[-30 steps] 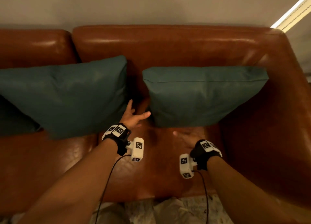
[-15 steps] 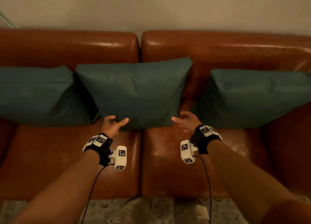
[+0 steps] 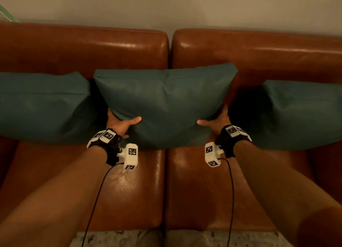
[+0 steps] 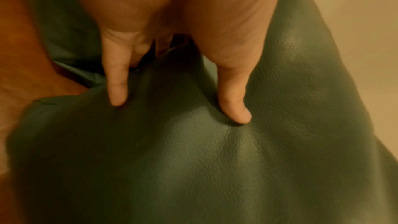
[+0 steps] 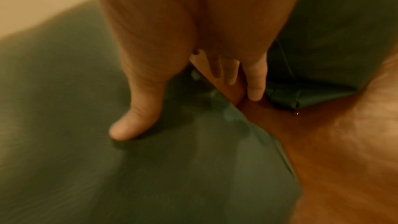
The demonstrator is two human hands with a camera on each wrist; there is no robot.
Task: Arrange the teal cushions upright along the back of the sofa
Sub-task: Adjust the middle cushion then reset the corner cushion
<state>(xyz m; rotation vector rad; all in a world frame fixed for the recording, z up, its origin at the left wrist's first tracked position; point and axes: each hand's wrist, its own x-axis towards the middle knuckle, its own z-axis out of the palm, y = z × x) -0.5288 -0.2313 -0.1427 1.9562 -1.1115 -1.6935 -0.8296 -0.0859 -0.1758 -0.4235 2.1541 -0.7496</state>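
Note:
Three teal cushions lean against the brown leather sofa's backrest (image 3: 83, 48). The middle cushion (image 3: 166, 102) (image 4: 193, 168) (image 5: 96, 168) stands across the seam between the two back sections. My left hand (image 3: 122, 120) grips its lower left side, thumb (image 4: 234, 108) on the front and the other fingers wrapped over the edge. My right hand (image 3: 214, 119) grips its lower right side, thumb (image 5: 133, 122) on the front, fingers (image 5: 254, 84) behind the edge. The left cushion (image 3: 42, 106) and right cushion (image 3: 303, 113) (image 5: 323, 48) stand untouched on either side.
The sofa's seat (image 3: 140, 191) stretches bare under my forearms, split by a centre seam. A pale wall (image 3: 166, 5) rises behind the backrest. A patterned rug (image 3: 120, 239) shows at the front edge. Cables hang from the wrist cameras.
Both hands moved from hovering open near the middle cushion's lower corners to gripping its sides. The view has swung left and now centres on that cushion.

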